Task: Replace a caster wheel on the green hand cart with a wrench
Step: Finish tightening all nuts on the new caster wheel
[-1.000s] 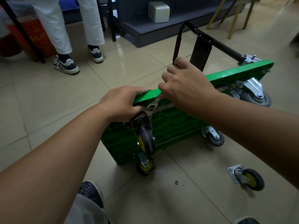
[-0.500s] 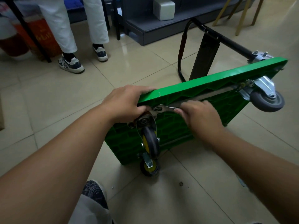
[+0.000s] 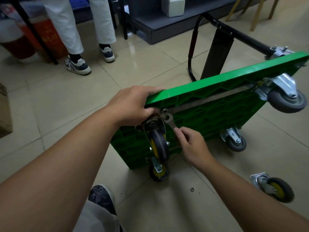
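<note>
Two bare hands work at the near corner of the green hand cart (image 3: 225,104), which stands tipped on its long edge on glossy beige floor tiles (image 3: 50,101), its honeycomb-ribbed plastic underside facing the camera. The left hand (image 3: 132,104) is clamped over the top corner of the deck, fingers curled over the smooth rim. The right hand (image 3: 192,144) pinches the flat steel wrench (image 3: 169,122) by its shaft; the wrench head sits on the metal mounting plate of the caster wheel (image 3: 158,144), a dark rubber tyre with a yellow hub, though whether it seats fully on a nut is hard to tell. A second yellow-hubbed caster (image 3: 158,171) touches the floor below it. Two grey rubber casters (image 3: 286,100) in bright zinc brackets sit at the far end. A loose caster (image 3: 275,188) with a square plate lies on the tiles to the right, well apart, and a small ring-shaped washer (image 3: 192,189) lies nearer. The black tubular handle (image 3: 234,32) rests folded behind.
</note>
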